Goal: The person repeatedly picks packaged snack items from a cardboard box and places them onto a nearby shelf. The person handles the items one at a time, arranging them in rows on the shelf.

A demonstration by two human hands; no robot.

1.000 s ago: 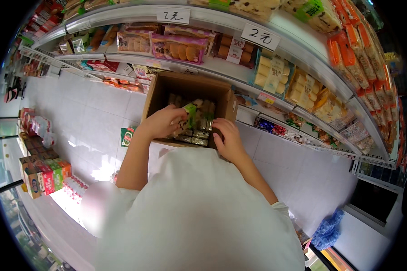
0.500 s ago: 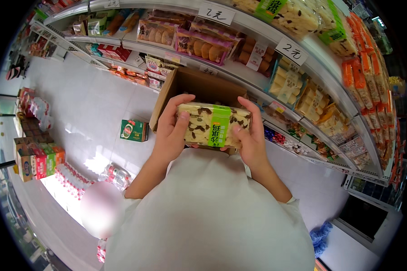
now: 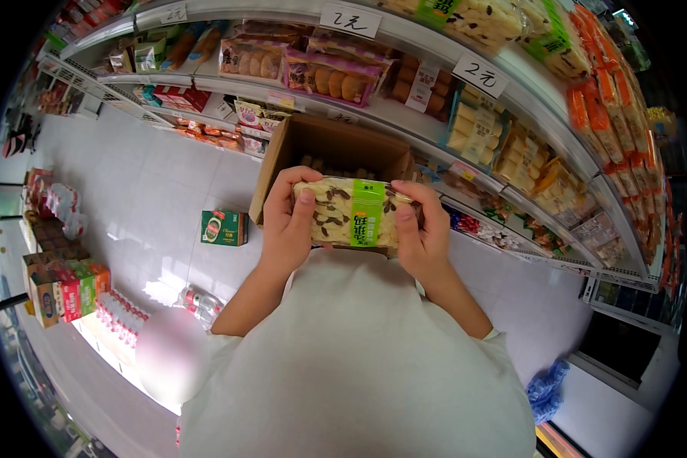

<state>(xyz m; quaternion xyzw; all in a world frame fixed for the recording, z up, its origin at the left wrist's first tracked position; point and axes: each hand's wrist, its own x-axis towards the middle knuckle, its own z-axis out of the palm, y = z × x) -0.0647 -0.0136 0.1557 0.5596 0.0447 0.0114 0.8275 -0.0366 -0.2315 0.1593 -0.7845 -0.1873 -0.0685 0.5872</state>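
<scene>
Between my two hands is a clear-wrapped block of sachima pastry [image 3: 332, 214], pale yellow with dark raisins and a bright green label band. My left hand [image 3: 286, 217] grips its left end, thumb on the front face. On the right end my right hand [image 3: 424, 225] is closed in the same way, thumb in front and fingers over the top edge. Just beyond the pastry is an open cardboard box [image 3: 275, 164]; several packs show dimly inside it, and the held pastry hides its near part.
Curved store shelves [image 3: 427, 130] with packaged breads run across the far side and down the right. Similar sachima packs [image 3: 481, 27] lie on the top shelf. A green carton [image 3: 224, 228] stands on the floor at left, with stacked boxes [image 3: 65, 286] farther left. A blue plastic bag [image 3: 548, 389] lies lower right.
The pastry has shifted slightly left and tipped a little in my hands. More packs in the box show above it. Both hands keep their grip.
</scene>
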